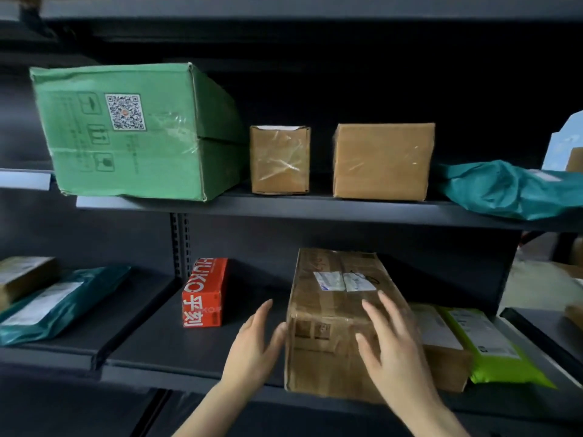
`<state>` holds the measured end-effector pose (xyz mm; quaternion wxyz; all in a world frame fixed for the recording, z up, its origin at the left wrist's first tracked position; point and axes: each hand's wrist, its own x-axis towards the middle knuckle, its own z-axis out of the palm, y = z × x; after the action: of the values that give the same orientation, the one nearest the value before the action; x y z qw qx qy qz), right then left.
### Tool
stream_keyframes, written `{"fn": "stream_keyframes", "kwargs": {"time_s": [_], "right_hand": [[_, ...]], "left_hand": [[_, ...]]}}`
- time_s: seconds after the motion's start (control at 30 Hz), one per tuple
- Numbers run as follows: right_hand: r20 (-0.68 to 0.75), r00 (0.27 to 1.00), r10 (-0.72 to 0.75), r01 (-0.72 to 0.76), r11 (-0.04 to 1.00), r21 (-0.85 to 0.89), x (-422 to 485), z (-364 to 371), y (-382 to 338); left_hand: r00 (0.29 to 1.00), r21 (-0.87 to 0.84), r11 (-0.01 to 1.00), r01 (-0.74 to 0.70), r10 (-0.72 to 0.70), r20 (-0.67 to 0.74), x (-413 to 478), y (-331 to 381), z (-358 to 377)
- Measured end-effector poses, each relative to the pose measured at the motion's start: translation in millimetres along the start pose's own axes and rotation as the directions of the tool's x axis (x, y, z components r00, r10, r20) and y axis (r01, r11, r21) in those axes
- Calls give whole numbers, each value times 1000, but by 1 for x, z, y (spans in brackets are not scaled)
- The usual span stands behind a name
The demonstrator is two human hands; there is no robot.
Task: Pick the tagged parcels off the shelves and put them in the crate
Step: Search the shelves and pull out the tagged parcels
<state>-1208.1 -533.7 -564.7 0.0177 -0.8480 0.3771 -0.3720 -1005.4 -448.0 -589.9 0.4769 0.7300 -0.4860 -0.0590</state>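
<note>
Head camera looked at dark shelving holding parcels on two levels. On the lower shelf [151,351], near its front edge, a long brown parcel [331,316] lay end-on to the viewer, with two white labels stuck on its top. The left hand [255,339] was at the parcel's near left corner, its fingers [262,312] straight and slightly apart, thumb against the box's left side. The right hand [391,345] lay spread over the parcel's near top, fingers [377,320] straight and fanned apart, gripping nothing; whether the palm actually pressed on the cardboard could not be told.

Just right of that parcel, touching it, lay a flatter brown parcel [441,342], and beside that a lime-green mailer bag [492,348]. To the left stood a red box [203,291], well apart from the hands, and farther left a teal mailer bag [53,304] with a white label.

On the upper shelf [315,208] sat, from left to right, a large green carton [135,130] with a QR code, a small brown box [279,159], a wider brown box [383,160], and a crumpled teal bag [511,190].
</note>
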Motion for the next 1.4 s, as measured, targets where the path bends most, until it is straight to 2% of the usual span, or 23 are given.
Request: {"fn": "stream_keyframes", "kwargs": {"time_s": [0.07, 0.13, 0.2, 0.27, 0.33, 0.4, 0.5, 0.57, 0.73, 0.83, 0.93, 1.1, 1.27, 1.4], "right_hand": [[-50, 993, -106, 106, 994, -17, -4, 7, -20], [-19, 986, -168, 169, 982, 83, -6, 15, -41], [87, 970, -227, 209, 962, 178, -3, 22, -61], [265, 932, -249, 200, 959, 201, -1, 29, -78], [483, 847, -224, 137, 968, 209, 8, 24, -96], [568, 794, -218, 113, 970, 215, 19, 18, -109], [755, 633, -173, 10, 976, 216, 38, -14, -132], [807, 567, -165, 8, 981, 195, 49, -38, -149], [866, 466, -182, -34, 974, 223, 73, -99, -193], [863, 456, -220, -4, 968, 249, 87, -138, -225], [859, 447, -251, 56, 966, 252, 94, -170, -255], [865, 418, -279, 125, 960, 249, 88, -195, -307], [840, 513, -177, 122, 984, 133, 69, -188, -376], [839, 539, -73, 40, 997, 61, 40, -171, -446]], "left_hand": [[999, 122, 992, 43, -42, -16, -5, -12, -11], [998, 262, 963, 60, -60, -9, -10, -21, -22], [994, 419, 905, 80, -103, 31, -16, -25, -35], [978, 529, 841, 111, -187, 91, -22, -23, -51], [951, 580, 803, 139, -272, 149, -25, -14, -71], [928, 609, 778, 153, -325, 181, -27, 1, -93], [894, 637, 752, 168, -389, 223, -32, 26, -129], [864, 640, 740, 209, -446, 233, -36, 49, -154], [819, 667, 697, 263, -526, 227, -48, 118, -224], [834, 673, 689, 270, -517, 195, -62, 154, -269], [809, 682, 665, 304, -558, 183, -81, 186, -307], [806, 710, 632, 311, -572, 156, -104, 201, -363], [841, 723, 650, 234, -509, 186, -125, 170, -433], [846, 752, 625, 210, -502, 180, -147, 128, -509]]}}
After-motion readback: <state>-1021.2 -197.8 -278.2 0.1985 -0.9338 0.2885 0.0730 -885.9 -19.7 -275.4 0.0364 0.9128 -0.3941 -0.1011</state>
